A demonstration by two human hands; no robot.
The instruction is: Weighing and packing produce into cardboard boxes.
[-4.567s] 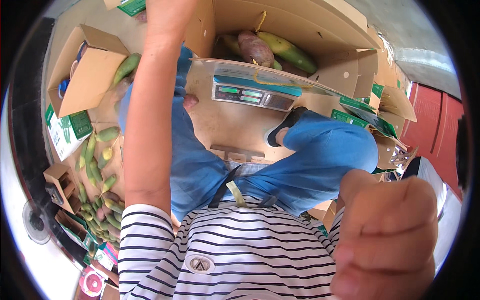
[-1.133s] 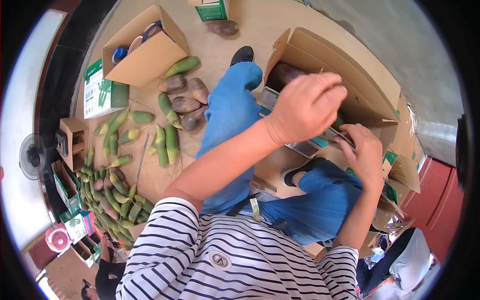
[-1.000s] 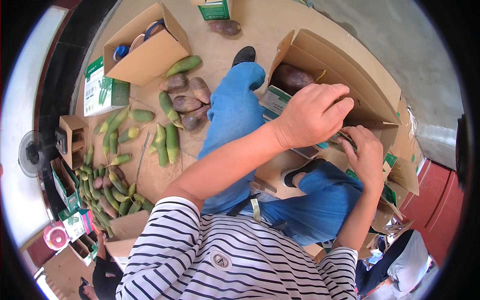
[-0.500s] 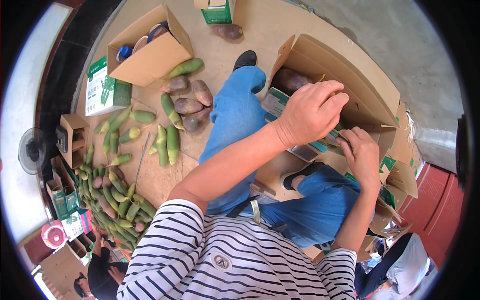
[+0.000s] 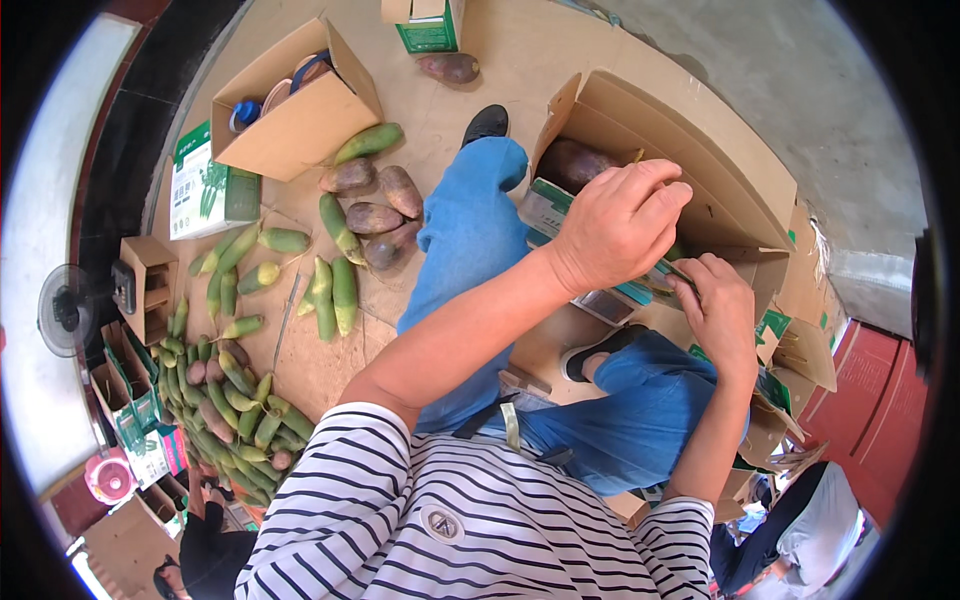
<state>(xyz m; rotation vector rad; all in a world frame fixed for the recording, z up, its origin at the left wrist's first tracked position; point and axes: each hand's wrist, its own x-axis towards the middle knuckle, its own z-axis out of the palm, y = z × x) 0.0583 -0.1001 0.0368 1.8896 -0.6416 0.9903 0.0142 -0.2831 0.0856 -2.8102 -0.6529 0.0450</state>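
Both forefinger and thumb of the left hand (image 5: 622, 222) lie close together above the open box (image 5: 700, 160) at two o'clock; whether they grip anything is hidden; the right hand (image 5: 722, 308), at three o'clock, has its fingers and thumb closed on the box's near rim; that near side carries a green printed band with pale lettering, the inner walls plain brown cardboard; inside lies a smooth, dark purple radish (image 5: 575, 163); just below the box shows the turquoise-topped scale (image 5: 606, 305). Stubby purple radishes (image 5: 375, 217) sit at ten to eleven o'clock; a heap of long green radishes (image 5: 240, 385) fills eight o'clock; at ten o'clock a white-and-green carton (image 5: 213, 190) bears a leafy plant picture and printing; at six, an oval badge (image 5: 443, 523) marks the striped shirt (image 5: 480, 480).
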